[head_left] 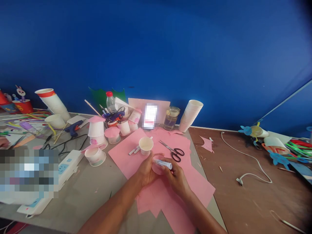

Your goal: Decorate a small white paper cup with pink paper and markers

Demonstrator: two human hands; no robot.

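Observation:
My left hand (147,170) has its fingers closed round a pink paper disc (158,169) and holds it above the pink sheets. In my right hand (175,177) is a thick white-and-blue marker (163,163), gripped near its right end and lying across the disc; whether its tip touches the paper I cannot tell. Just beyond my hands stands a white paper cup (146,145), upright. Slim white pens (134,150) lie to the left of that cup. A pair of black-handled scissors (173,152) rests on the pink paper (197,185) at the right.
Decorated paper cups (96,130) with pink tops stand at the left, near a power strip (60,172) and a blue glue gun (74,127). A lit phone (149,115), a glass jar (171,117) and a stack of cups (191,115) line the back. A white cable (253,157) crosses the brown table.

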